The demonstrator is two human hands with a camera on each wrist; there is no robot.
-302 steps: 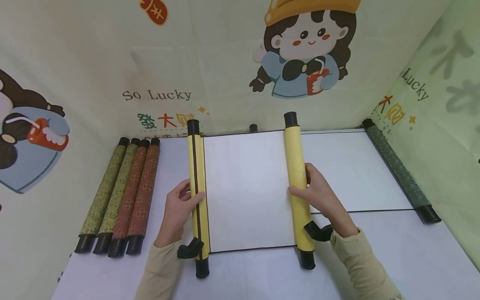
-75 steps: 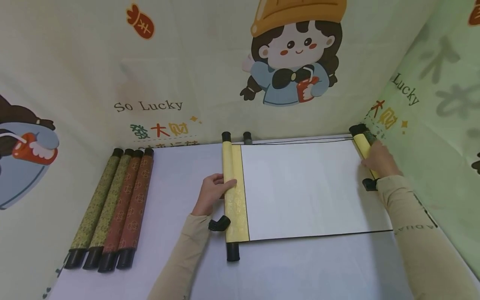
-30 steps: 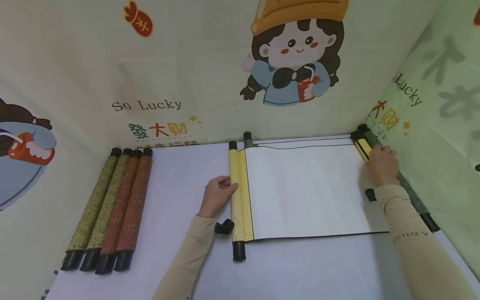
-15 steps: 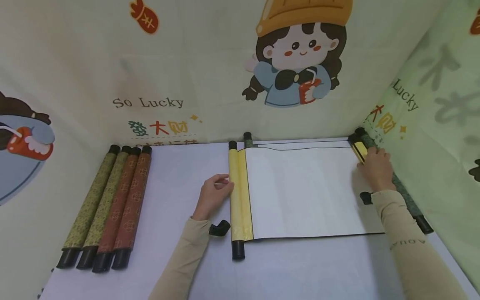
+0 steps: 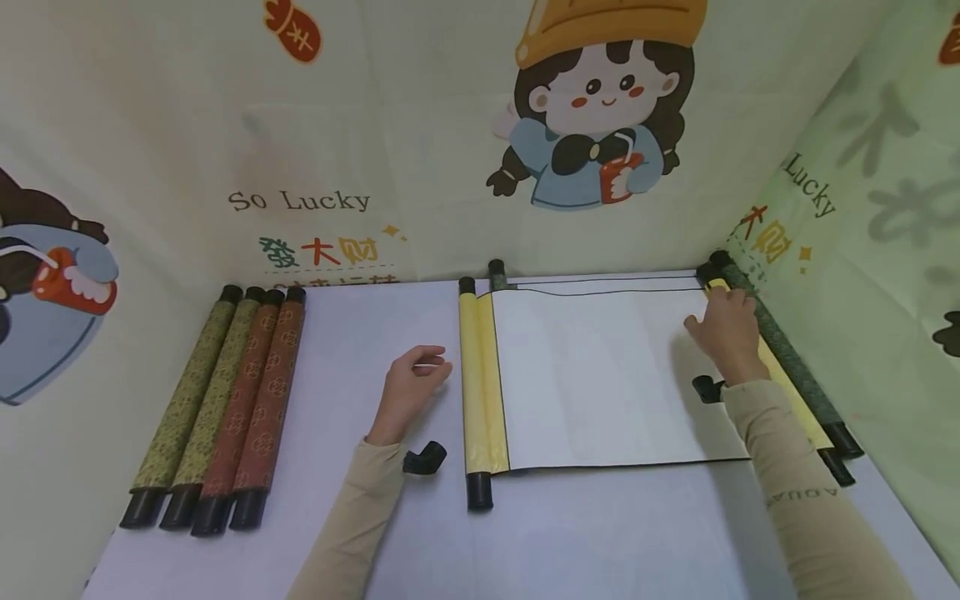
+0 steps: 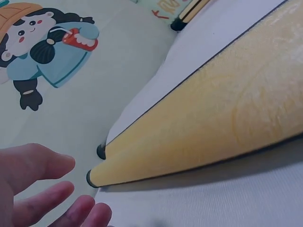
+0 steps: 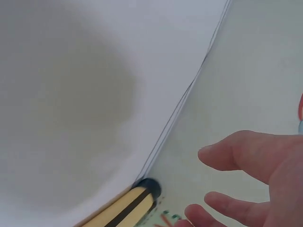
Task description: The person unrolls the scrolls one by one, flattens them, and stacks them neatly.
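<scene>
White table (image 5: 585, 542) bears an unrolled yellow-edged paper scroll (image 5: 592, 379), 4 green-or-red patterned rolls (image 5: 220, 392) remaining; half-spread left hand (image 5: 409, 390) and right hand (image 5: 727, 335) hold nothing.

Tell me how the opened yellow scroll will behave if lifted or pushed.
Its white sheet will probably sag, as its far side looks slightly wavy. The left yellow roll looks round, so it may roll when pushed; its straightness hints at stiffness.
</scene>
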